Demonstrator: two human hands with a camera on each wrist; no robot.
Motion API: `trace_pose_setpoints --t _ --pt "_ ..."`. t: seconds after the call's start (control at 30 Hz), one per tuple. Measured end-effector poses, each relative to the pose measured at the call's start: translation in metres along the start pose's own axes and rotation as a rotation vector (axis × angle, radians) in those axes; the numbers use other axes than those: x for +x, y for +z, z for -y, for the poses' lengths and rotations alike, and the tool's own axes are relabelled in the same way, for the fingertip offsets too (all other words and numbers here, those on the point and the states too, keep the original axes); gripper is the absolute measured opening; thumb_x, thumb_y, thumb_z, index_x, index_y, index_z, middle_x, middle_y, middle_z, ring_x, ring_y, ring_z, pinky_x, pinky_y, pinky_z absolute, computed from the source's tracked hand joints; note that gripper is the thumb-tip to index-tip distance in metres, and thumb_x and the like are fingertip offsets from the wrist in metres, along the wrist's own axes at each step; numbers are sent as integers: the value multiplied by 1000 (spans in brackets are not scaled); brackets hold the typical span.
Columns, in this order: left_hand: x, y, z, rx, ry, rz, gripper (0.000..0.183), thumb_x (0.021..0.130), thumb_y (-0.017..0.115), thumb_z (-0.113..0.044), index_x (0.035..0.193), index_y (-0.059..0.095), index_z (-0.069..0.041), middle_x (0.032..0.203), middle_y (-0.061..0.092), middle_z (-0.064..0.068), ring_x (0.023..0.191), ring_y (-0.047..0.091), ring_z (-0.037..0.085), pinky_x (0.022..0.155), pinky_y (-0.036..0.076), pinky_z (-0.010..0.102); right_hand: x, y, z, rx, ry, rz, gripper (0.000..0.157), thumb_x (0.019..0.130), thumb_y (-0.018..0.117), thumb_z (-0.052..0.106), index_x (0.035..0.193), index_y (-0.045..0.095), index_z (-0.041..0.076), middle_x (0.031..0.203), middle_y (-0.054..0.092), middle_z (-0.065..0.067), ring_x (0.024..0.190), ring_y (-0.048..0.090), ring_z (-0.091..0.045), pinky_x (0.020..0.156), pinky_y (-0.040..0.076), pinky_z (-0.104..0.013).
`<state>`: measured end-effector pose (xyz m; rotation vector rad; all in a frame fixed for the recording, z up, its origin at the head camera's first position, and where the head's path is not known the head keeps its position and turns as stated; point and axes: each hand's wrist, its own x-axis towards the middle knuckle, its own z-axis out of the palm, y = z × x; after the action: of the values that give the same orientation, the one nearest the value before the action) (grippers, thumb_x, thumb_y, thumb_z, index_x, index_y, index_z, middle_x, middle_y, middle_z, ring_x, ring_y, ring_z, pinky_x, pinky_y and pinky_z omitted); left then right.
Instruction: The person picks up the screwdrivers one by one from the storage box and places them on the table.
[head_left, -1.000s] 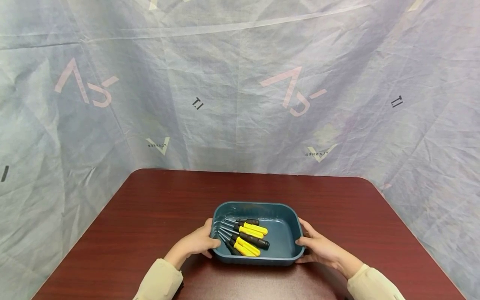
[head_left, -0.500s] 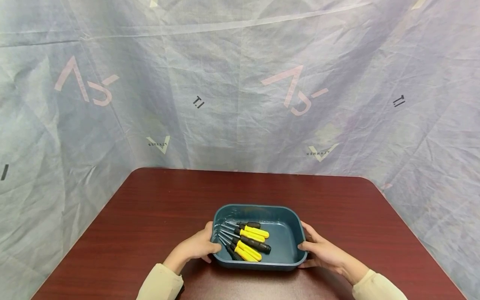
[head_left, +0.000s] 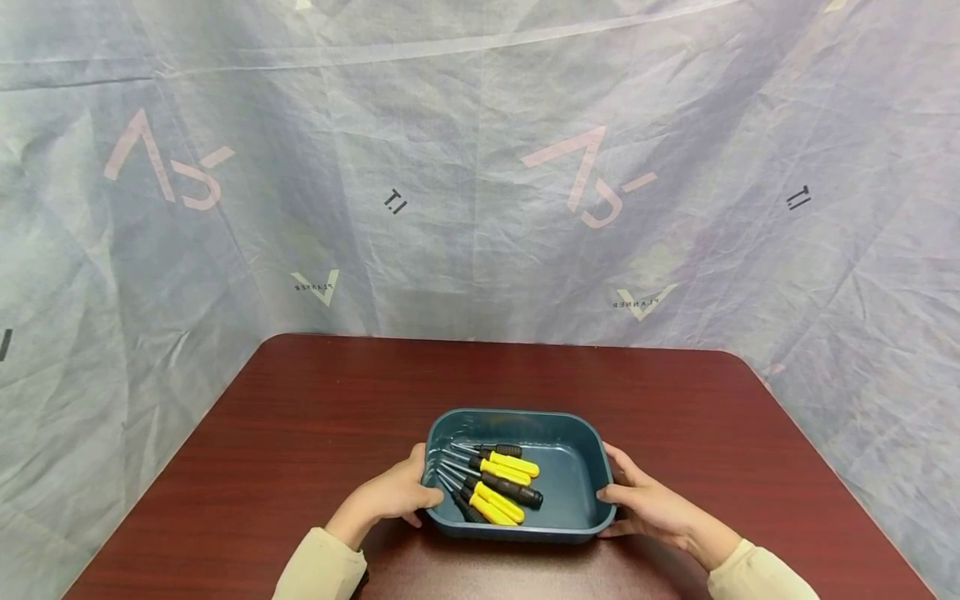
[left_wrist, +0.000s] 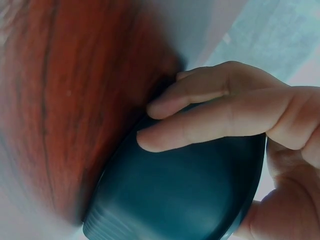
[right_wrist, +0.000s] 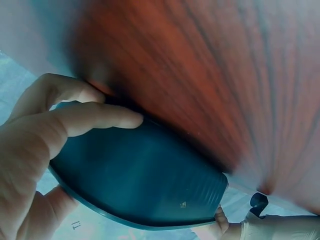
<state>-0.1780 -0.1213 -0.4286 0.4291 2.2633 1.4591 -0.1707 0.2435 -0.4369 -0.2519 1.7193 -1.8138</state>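
A dark teal plastic bin [head_left: 562,475] with rounded corners stands on the table near its front. Inside, toward its left end, several screwdrivers [head_left: 498,487] with yellow or black handles lie fanned out, shafts pointing left. My left hand [head_left: 393,494] grips the bin's left end, thumb over the rim and fingers along the outer wall, as the left wrist view shows. On the right end my right hand [head_left: 648,500] holds on the same way, its thumb hooked over the rim. In the right wrist view two fingers [right_wrist: 107,116] lie against the outer wall.
The dark red wooden table [head_left: 337,392] has rounded far corners. Behind it hangs a grey cloth sheet [head_left: 472,167] with printed letters, which also runs along the left and right sides.
The bin, with both hands on it, has moved slightly toward me and a little to the right, mostly in the first half second. Since then it has hardly moved.
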Motion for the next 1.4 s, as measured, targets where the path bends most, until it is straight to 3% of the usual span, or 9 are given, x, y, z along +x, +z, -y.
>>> trace_pose_setpoints --t 0.33,0.57,0.77,1.03,1.23,1.4 --pt "1 0 2 8 -4 -19 69 72 58 -6 126 19 9 107 44 24 73 54 22 46 51 41 1 -6 7 -134 -4 -5 75 90 53 10 144 2 14 128 32 -32 101 54 -36 73 48 -54" --pt "1 1 2 10 -4 -20 68 71 58 -7 125 20 10 107 44 24 72 54 21 46 51 40 1 -10 22 -296 75 -4 73 90 55 15 142 6 2 129 36 -30 95 57 -33 69 50 -51" --pt "1 0 1 12 -8 -13 69 71 58 -7 125 20 10 108 44 24 72 54 21 46 51 41 2 -14 36 -471 150 -13 67 87 60 22 136 23 -6 104 54 -14 83 57 -29 66 51 -48" --pt "0 1 -1 13 -3 -6 70 71 58 -7 126 19 11 107 44 24 71 54 21 46 51 41 0 -16 52 -620 184 -18 44 85 61 24 118 47 -1 94 57 -10 76 58 -29 60 52 -47" --pt "-1 0 -1 18 -3 -15 69 71 58 -7 125 19 11 106 44 24 69 54 20 46 51 41 1 -20 69 -742 192 -42 40 83 63 24 114 51 2 91 58 -11 75 57 -27 57 51 -46" --pt "0 -1 0 19 2 -23 69 71 58 -7 125 20 11 106 44 24 68 54 19 46 51 40 5 -23 81 -837 145 -45 38 82 64 22 113 53 2 86 57 -9 72 55 -25 54 49 -42"
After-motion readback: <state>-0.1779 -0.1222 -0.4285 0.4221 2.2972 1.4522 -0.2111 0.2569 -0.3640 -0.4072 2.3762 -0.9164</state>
